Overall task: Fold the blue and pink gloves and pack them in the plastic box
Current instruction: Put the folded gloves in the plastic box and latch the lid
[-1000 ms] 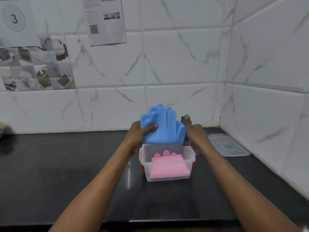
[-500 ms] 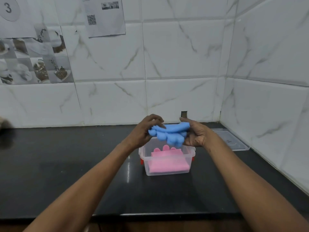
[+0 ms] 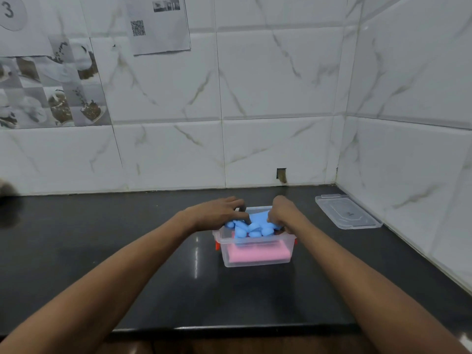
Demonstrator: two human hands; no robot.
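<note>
Now my left hand (image 3: pixel 219 213) and right hand (image 3: pixel 283 213) curl their fingers around the bundled blue gloves (image 3: pixel 251 227), pressing them into the plastic box (image 3: pixel 255 243) atop the pink gloves (image 3: pixel 258 253) so both pairs fit.

Head-worn view, forward and down, near countertop (image 3: pixel 127 251)

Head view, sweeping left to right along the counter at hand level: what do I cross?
In order: left hand → blue gloves → right hand → clear lid. The plastic box lies beneath both hands, so it has no clear slot.
</note>
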